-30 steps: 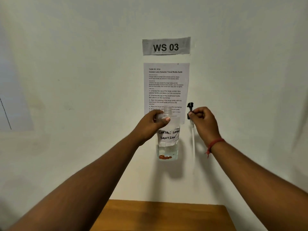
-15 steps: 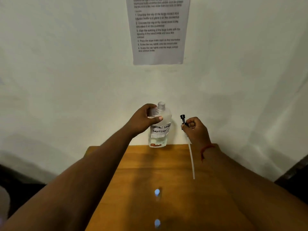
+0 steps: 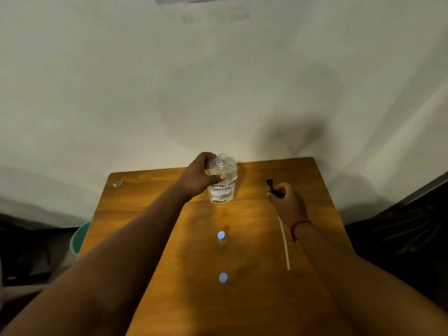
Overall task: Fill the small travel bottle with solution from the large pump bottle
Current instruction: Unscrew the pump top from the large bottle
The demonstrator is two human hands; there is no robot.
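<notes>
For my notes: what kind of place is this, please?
Probably a plain test workstation, not a home: a bare wooden table against a blank wall, holding only a labelled bottle and two small blue-capped bottles.

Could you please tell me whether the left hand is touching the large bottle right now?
Touching. The head view shows the left hand wrapped around the large bottle near its shoulder, with the thumb pressed across its front.
</notes>
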